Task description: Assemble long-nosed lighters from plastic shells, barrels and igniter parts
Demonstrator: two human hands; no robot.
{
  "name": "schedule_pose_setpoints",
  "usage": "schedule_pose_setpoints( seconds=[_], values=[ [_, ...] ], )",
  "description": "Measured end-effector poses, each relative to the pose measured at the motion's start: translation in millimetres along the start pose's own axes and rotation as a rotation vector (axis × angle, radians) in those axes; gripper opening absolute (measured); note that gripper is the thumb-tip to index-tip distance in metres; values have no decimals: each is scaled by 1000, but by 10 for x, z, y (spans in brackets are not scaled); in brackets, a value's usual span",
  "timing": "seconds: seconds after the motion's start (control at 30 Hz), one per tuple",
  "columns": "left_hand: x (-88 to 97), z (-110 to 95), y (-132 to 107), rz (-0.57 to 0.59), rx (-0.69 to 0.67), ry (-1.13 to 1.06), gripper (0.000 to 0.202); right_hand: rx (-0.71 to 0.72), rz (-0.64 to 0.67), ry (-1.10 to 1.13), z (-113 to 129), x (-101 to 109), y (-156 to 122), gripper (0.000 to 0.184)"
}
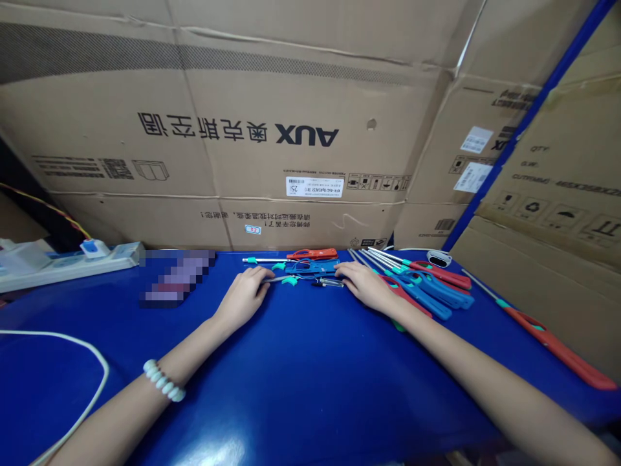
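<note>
My left hand (242,294) is closed on the end of a thin metal lighter tube (279,278) at the back of the table. My right hand (366,285) pinches the right end of an opened blue lighter casing (313,266); its fingertips are partly hidden. Between the hands lie small green lighter triggers (290,281) and a small clear part with a black end (330,283). Just behind the blue casing is a red lighter casing (313,254), with another metal tube (264,260) to its left.
Several red and blue long-nosed lighters (436,294) lie fanned beside my right forearm. Another red lighter (557,346) rests far right. A power strip (72,264) and white cable (97,362) are at left. Cardboard (242,84) walls the back of the blue table (291,388).
</note>
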State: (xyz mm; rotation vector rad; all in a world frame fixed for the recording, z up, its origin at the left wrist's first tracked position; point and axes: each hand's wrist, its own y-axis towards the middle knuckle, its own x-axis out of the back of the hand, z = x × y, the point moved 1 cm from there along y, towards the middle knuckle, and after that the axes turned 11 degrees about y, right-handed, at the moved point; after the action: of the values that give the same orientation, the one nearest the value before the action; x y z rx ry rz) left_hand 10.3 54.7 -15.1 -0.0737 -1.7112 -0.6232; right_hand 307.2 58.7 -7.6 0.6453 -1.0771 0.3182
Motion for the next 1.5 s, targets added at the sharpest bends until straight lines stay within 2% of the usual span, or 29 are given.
schedule_pose_setpoints(
  seconds=[0.37,1.0,1.5],
  values=[
    [-12,-3,4,-15,-26,13,22,-42,-20,13,12,0,-3,24],
    [56,23,-9,72,-95,-86,26,19,32,63,43,57,-44,23],
    [231,-37,-30,187,-184,-104,26,71,97,104,65,100,-107,22]
  ],
)
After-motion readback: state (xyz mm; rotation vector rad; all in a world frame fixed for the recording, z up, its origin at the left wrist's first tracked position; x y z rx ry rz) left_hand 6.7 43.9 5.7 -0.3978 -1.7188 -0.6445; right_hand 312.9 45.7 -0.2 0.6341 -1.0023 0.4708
